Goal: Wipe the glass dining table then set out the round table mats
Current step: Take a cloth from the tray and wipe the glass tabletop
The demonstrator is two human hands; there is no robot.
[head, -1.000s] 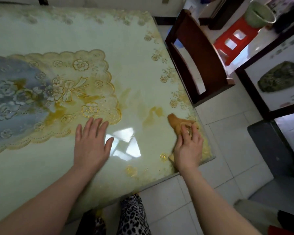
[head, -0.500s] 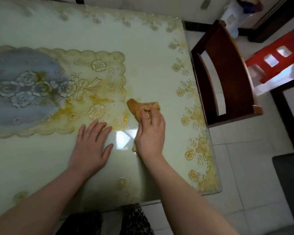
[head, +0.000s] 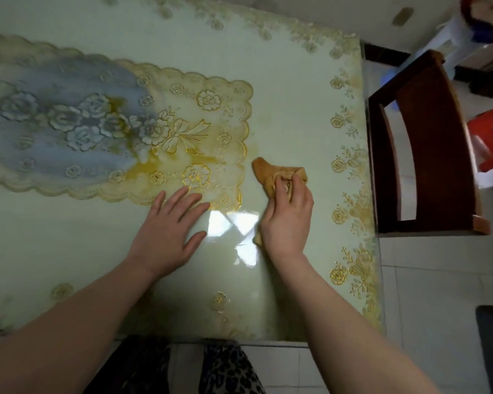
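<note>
Palm of the left hand [head: 165,231] lies flat on the glass bench [head: 282,109], fingers spread, holding nothing. Right hand [head: 288,220] has its fingers bunched round the tan cloth [head: 264,172], which looks soft and light; best gripped wadded, pressed down. No round mats in view.

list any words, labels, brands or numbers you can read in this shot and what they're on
None: no readable text anywhere in this view.
The glass dining table shows only gold floral patterns, no lettering.
The brown cloth in the right hand carries no label that shows.
The white container behind the wooden chair has a patch that may be a label, too blurred to read.
</note>
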